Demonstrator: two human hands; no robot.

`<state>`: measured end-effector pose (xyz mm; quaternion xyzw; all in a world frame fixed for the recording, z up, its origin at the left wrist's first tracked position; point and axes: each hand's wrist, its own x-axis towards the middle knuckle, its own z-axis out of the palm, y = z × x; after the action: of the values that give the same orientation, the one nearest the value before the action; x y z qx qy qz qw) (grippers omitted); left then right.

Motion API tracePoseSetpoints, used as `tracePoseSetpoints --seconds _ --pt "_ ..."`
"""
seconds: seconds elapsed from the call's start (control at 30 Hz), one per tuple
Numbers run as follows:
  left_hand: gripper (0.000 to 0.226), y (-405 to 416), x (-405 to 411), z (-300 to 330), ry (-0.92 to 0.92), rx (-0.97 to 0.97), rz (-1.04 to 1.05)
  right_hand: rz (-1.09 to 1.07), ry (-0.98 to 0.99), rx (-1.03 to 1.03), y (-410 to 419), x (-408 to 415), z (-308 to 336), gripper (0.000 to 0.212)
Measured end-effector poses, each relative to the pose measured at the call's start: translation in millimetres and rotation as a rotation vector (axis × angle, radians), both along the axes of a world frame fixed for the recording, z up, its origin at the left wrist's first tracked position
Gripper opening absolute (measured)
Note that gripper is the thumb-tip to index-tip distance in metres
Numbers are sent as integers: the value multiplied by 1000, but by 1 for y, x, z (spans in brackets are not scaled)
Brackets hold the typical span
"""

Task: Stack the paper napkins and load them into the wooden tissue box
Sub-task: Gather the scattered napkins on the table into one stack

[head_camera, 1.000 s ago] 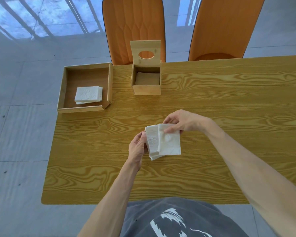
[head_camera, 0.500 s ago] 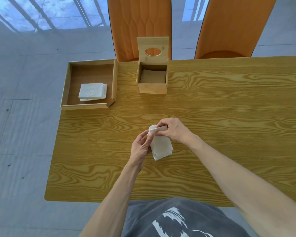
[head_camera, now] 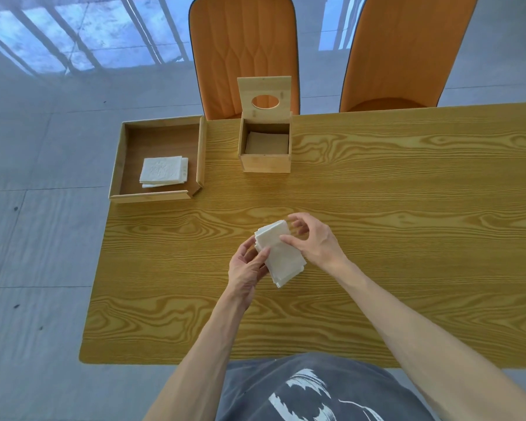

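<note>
Squaring the napkin stack [head_camera: 281, 255] above the desk [head_camera: 407, 208]: left hand [head_camera: 247, 265] cradles it, right hand [head_camera: 312, 241] pinches the top. Loose sheets could fan out short of the open tissue box [head_camera: 266, 161].

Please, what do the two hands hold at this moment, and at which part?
A small stack of white paper napkins: left hand at its left edge, right hand at its far right side.
</note>
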<state>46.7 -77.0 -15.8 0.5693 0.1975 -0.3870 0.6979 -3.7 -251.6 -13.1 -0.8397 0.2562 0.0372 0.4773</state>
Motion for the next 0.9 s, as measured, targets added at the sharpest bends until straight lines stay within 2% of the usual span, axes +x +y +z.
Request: tracePoseSetpoints --seconds 0.2,0.43,0.53,0.67,0.8,0.9 --pt "52 1 2 12 38 -156 94 -61 233 430 -3 -29 3 71" --pt "53 4 -3 19 74 -290 99 -184 118 717 6 -42 8 42" --pt "49 11 -3 21 -12 -211 5 -221 51 677 12 -39 9 33" --pt "41 19 -1 29 -279 95 -201 -176 -52 561 13 -39 10 24" --pt "53 25 0 17 -544 318 -366 -61 -114 373 13 -43 0 16" --pt "59 24 -7 1 -642 463 -577 13 -78 251 15 -49 -10 23"
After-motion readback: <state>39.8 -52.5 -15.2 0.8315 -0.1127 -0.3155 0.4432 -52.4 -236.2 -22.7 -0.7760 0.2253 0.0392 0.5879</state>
